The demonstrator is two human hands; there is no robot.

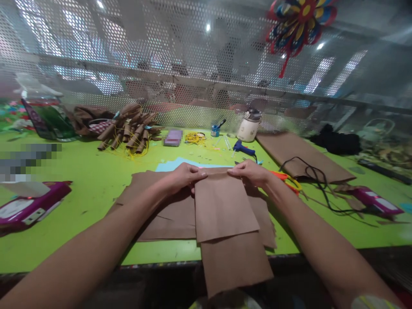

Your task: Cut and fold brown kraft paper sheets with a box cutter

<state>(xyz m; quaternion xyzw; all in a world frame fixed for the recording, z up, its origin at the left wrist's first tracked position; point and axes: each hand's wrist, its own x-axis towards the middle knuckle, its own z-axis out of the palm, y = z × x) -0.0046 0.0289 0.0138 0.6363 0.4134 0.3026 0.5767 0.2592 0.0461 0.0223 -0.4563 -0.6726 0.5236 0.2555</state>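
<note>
A folded sheet of brown paper lies on the green table in front of me, its lower end hanging over the near edge. My left hand pinches the sheet's far left corner at the fold, fingers curled together. At the far right corner my right hand grips the same fold. More brown sheets lie flat underneath, and a light blue sheet shows just beyond them.
Orange scissors lie right of my right hand. Behind are a blue glue gun, a white jar, a small blue pot, yellow string and a pile of brown paper rolls. Pink boxes sit at both sides.
</note>
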